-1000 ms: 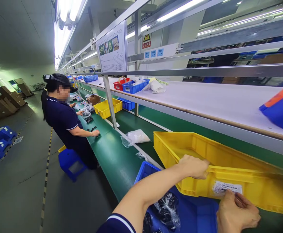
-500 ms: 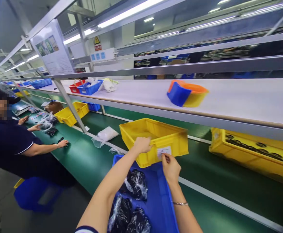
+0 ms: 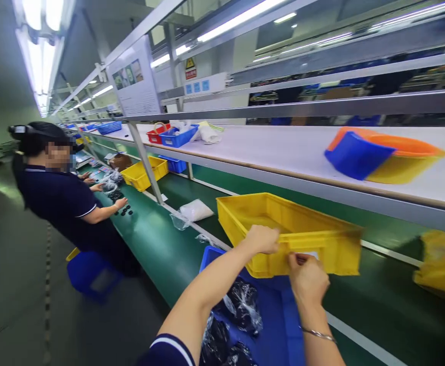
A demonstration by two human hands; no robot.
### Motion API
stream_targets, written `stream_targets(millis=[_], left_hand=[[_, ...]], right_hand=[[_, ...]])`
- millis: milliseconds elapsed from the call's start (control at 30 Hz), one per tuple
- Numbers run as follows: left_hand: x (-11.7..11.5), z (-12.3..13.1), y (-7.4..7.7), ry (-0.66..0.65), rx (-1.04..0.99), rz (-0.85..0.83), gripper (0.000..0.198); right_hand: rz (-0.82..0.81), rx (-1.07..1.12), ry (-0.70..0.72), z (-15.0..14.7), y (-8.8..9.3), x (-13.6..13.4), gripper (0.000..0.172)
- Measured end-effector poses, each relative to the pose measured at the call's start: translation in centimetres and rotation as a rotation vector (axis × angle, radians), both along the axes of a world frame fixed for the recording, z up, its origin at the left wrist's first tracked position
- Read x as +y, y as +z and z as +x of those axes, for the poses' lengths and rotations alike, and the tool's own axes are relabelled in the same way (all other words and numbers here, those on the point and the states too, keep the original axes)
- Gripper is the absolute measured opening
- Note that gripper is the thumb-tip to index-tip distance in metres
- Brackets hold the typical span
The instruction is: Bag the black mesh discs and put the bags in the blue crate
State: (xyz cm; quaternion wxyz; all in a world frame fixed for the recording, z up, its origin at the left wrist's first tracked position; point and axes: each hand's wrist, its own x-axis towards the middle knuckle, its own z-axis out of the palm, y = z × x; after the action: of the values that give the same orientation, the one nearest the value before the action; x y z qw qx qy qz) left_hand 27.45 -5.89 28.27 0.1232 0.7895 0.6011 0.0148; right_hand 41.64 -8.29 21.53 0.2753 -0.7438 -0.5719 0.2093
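A yellow plastic bin point(image 3: 332, 241) sits tilted on the near end of a blue crate point(image 3: 287, 317). My left hand point(image 3: 262, 240) is closed over the bin's near rim. Against its front wall, my right hand point(image 3: 309, 279) pinches at a white label point(image 3: 313, 254), most of which the fingers hide. A bracelet is on my right wrist. Inside the crate, below my forearms, lie several clear plastic bags of black parts point(image 3: 243, 307).
Beyond the crate lies a white-filled plastic bag point(image 3: 195, 209) on the green bench point(image 3: 150, 244). Above runs a white shelf point(image 3: 276, 152) with blue, orange and yellow containers point(image 3: 382, 155). Another yellow bin point(image 3: 443, 262) is at right. A co-worker point(image 3: 66, 193) handles black parts at left.
The view has swung left, so the bins, shelf and co-worker appear farther right. My left hand still grips the rim; my right fingers now cover more of the label.
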Motion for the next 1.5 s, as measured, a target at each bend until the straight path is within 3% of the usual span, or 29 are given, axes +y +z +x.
stream_targets(millis=[300, 533, 633, 967, 1200, 1500], left_hand=[[-0.3, -0.5, 0.0, -0.036, -0.018, 0.005, 0.041], [0.2, -0.5, -1.0, -0.016, -0.062, 0.023, 0.042], [0.3, -0.6, -1.3, -0.008, -0.072, 0.03, 0.043], [-0.2, -0.7, -0.5, 0.009, -0.043, 0.029, 0.04], [-1.1, -0.2, 0.4, 0.064, 0.025, 0.094, 0.036], [-0.3, 0.3, -0.1, 0.064, 0.069, 0.122, 0.034]], right_hand=[[0.007, -0.118, -0.021, -0.8, -0.5, 0.5, 0.05], [-0.128, -0.159, -0.05, -2.2, 1.8, 0.1, 0.055], [-0.174, -0.147, -0.079, -2.0, 1.9, 0.3, 0.056], [-0.061, 0.067, -0.004, -0.1, -0.5, 1.3, 0.048], [0.058, 0.142, -0.058, -0.6, -1.6, 1.5, 0.053], [0.171, 0.203, -0.109, -0.7, -3.2, 2.1, 0.058]])
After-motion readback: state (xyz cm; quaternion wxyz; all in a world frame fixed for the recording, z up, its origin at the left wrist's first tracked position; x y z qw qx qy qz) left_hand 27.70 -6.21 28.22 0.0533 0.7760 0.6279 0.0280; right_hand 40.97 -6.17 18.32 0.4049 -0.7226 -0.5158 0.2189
